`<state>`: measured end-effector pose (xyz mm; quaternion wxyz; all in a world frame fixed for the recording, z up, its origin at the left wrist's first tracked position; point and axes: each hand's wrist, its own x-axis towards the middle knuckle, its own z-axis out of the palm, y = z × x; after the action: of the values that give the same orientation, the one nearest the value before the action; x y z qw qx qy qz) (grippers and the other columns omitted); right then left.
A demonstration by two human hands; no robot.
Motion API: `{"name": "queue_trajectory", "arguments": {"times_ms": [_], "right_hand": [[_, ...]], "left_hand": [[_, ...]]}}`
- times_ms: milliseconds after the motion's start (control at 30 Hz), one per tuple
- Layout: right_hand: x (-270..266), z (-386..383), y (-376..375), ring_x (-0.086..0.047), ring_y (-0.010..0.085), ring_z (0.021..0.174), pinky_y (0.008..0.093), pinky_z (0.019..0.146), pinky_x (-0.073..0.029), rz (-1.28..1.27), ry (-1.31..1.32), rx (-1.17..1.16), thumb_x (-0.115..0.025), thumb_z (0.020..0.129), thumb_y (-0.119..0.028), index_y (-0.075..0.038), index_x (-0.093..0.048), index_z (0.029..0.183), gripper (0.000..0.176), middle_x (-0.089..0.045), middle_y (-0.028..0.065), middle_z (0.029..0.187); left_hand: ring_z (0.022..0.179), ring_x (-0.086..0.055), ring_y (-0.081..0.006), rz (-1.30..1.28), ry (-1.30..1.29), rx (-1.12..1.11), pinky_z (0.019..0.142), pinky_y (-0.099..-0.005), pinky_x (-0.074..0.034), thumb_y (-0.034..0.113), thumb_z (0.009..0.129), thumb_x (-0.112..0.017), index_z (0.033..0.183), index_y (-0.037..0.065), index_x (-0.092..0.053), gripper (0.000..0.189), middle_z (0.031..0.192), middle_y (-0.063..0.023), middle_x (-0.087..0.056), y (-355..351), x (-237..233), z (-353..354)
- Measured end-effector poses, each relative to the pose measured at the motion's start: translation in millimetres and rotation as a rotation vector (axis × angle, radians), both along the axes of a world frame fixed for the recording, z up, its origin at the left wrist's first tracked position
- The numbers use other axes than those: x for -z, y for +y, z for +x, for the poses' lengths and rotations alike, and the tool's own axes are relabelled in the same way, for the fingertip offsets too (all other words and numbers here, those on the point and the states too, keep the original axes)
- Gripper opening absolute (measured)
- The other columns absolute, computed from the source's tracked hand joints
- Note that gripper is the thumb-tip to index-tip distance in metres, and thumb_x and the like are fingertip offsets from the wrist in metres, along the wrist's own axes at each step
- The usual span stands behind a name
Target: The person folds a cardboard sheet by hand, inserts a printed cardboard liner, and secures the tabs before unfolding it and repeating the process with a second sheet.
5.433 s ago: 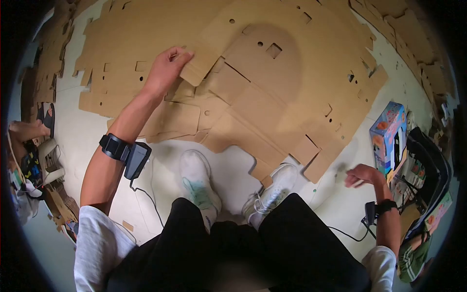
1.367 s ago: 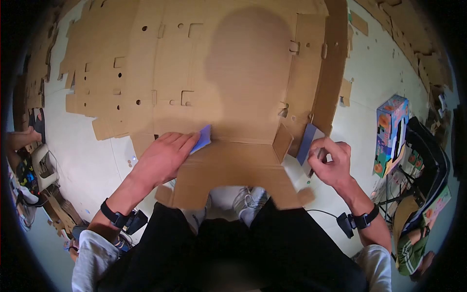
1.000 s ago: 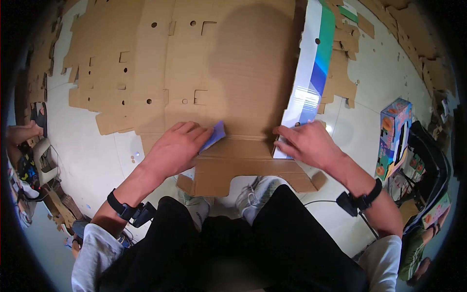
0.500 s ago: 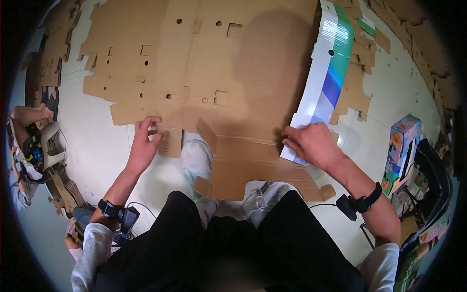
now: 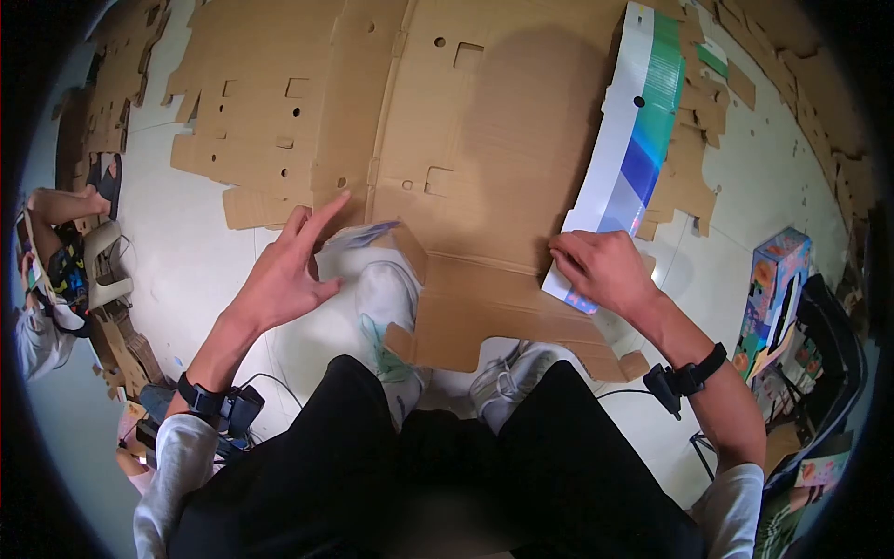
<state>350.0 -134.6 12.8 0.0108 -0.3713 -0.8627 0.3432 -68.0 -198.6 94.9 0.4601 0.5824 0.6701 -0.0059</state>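
Cardboard sheet (image 5: 484,140) lies on the floor (image 5: 186,270), its printed flap (image 5: 633,140) raised along the right edge. Right hand (image 5: 601,270) has its fingers closed on that flap's near end. Left hand (image 5: 279,275), fingers spread wide, hovers at the sheet's near-left corner.

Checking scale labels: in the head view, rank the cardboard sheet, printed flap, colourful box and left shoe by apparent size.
1. cardboard sheet
2. printed flap
3. colourful box and left shoe: about alike, and the shoe is nearer the camera, so not ranked.
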Motion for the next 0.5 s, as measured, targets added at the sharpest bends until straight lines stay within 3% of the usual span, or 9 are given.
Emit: {"name": "queue_trajectory", "arguments": {"times_ms": [100,200,233,333,367,500], "right_hand": [[3,0,-2,-0.07,0.0338,0.071,0.0454,0.064,-0.058,0.056,0.021,0.01,-0.069,0.097,-0.017,-0.006,-0.065,0.095,0.011,-0.069,0.0115,0.079],[6,-1,-6,-0.069,0.0327,0.067,0.0445,0.062,-0.058,0.108,0.042,0.037,-0.07,0.095,-0.016,-0.007,-0.064,0.092,0.012,-0.068,0.0099,0.078],[9,1,-7,-0.069,0.0322,0.067,0.0441,0.061,-0.058,0.122,0.048,0.035,-0.071,0.094,-0.016,-0.007,-0.064,0.091,0.012,-0.068,0.0095,0.077],[12,4,-10,-0.069,0.0312,0.065,0.0432,0.059,-0.058,0.163,0.047,0.009,-0.072,0.093,-0.016,-0.008,-0.064,0.09,0.012,-0.066,0.0089,0.076],[13,5,-10,-0.068,0.0309,0.064,0.0428,0.058,-0.058,0.177,0.043,-0.003,-0.072,0.093,-0.016,-0.008,-0.064,0.089,0.012,-0.066,0.0088,0.075],[14,4,-11,-0.067,0.0307,0.063,0.0433,0.058,-0.057,0.18,0.082,0.043,-0.072,0.092,-0.016,-0.008,-0.062,0.086,0.014,-0.064,0.0087,0.073]], "left_hand": [[0.082,-0.069,-0.0342,0.142,0.135,-0.012,0.08,-0.0422,-0.058,0.008,0.093,-0.069,0.168,0.026,-0.034,0.085,0.112,-0.0203,-0.072,8,1,10],[0.078,-0.071,-0.0376,0.085,0.085,0.047,0.076,-0.045,-0.058,0.011,0.095,-0.069,0.168,0.026,-0.033,0.084,0.104,-0.0202,-0.075,22,-11,26],[0.073,-0.071,-0.0382,0.284,-0.012,0.143,0.071,-0.0456,-0.058,0.012,0.093,-0.069,0.161,0.021,-0.046,0.072,0.09,-0.0178,-0.074,18,1,27],[0.063,-0.069,-0.0314,0.372,-0.078,0.406,0.064,-0.0413,-0.057,0.006,0.088,-0.068,0.139,0.012,-0.068,0.051,0.084,-0.0154,-0.071,25,1,36],[0.064,-0.069,-0.0313,0.379,-0.054,0.382,0.062,-0.041,-0.057,0.005,0.084,-0.069,0.107,0.004,-0.076,0.024,0.08,-0.0138,-0.07,25,3,40],[0.06,-0.067,-0.0292,0.449,-0.104,0.313,0.057,-0.0399,-0.055,0.005,0.082,-0.07,0.093,0.003,-0.075,0.013,0.078,-0.0133,-0.07,27,-1,48]]}}
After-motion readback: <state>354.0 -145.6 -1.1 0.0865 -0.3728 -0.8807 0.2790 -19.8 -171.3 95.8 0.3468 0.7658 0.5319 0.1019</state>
